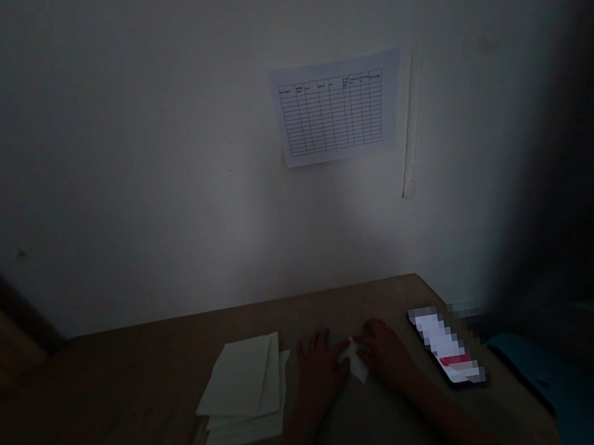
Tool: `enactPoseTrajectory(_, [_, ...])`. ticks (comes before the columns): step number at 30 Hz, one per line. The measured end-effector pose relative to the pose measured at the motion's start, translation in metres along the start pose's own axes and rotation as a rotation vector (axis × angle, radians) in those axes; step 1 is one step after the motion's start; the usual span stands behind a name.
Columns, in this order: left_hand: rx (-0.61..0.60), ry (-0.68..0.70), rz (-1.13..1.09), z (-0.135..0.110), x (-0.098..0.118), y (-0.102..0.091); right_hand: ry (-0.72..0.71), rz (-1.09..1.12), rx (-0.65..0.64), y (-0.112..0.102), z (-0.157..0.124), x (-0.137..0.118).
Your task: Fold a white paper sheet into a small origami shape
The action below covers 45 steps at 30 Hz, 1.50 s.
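Lower centre of the frame, and there we had it: the small white paper point(359, 371) on the bench point(133, 396), the left hand point(321, 364) at its left side with fingers spread, the right hand point(384, 352) at its right with fingers bent inward! Both touched it, but whether they pinched or merely pressed, we couldn't tell in that gloom. Neat work, we judged, called for one hand to steady the paper while the other squared its edges and smoothed any crease outward. The loose sheets point(236, 380) lay just left of the hands; the phone point(443, 345) sat lower right, apart.
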State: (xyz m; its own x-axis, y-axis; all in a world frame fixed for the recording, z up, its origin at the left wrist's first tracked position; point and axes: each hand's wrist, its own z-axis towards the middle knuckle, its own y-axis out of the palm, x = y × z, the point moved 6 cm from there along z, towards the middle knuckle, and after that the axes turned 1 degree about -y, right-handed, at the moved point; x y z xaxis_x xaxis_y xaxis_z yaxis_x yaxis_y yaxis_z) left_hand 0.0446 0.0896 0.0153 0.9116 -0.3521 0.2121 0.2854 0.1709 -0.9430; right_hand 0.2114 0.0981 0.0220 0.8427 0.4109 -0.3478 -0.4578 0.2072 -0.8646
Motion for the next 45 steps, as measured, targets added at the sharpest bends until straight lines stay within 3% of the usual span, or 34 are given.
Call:
enactPoseTrajectory(4, [-0.028,-0.005,0.033,0.002,0.003,-0.001,0.015,-0.023,-0.026,0.01,-0.002,0.007])
enactPoseTrajectory(13, [-0.037,0.019,0.05,0.001,0.007,-0.01,0.036,-0.03,0.003,0.008,-0.005,0.007])
enactPoseTrajectory(21, [-0.02,0.034,0.031,-0.014,0.007,-0.03,0.031,-0.029,0.003,0.004,-0.005,0.003])
enactPoseTrajectory(33, [-0.003,0.033,0.017,-0.04,-0.002,-0.042,0.042,-0.018,-0.016,0.008,-0.004,0.005])
enactPoseTrajectory(45, [0.056,0.016,0.046,-0.011,0.011,-0.037,0.094,0.286,0.034,0.006,-0.007,0.024])
